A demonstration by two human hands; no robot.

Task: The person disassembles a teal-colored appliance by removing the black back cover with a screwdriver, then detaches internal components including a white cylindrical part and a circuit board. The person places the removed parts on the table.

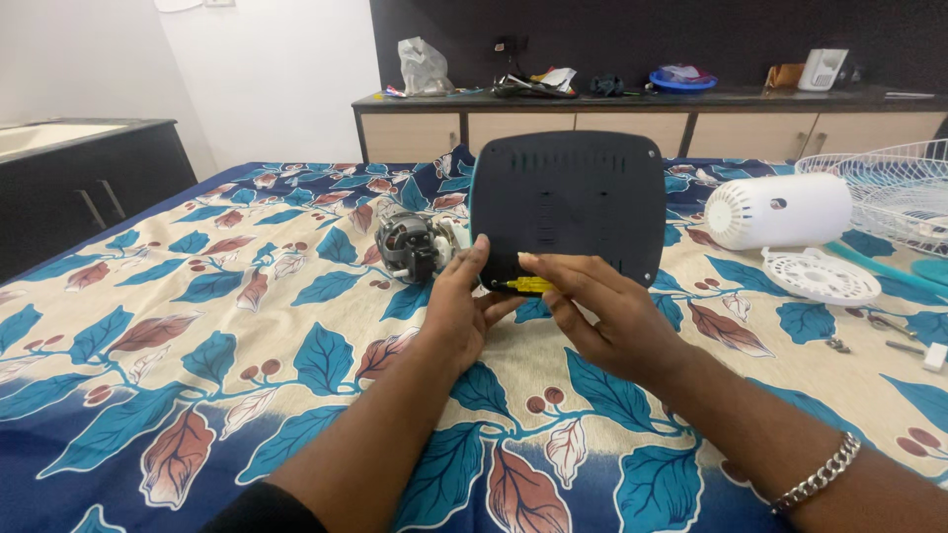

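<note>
- Standing on edge at 12 o'clock from the hands, the dark base plate rests on the leaf-print cloth, underside toward the camera.
- The left hand has its fingers curled against the plate's lower left corner.
- The right hand pinches a yellow-handled screwdriver, thumb and fingers closed on it, tip near that corner.
- The plate looks like rigid, fairly light plastic; its rounded edges seem the safest hold.
- A bare motor lies at 10 o'clock, and a white housing at 2 o'clock.
</note>
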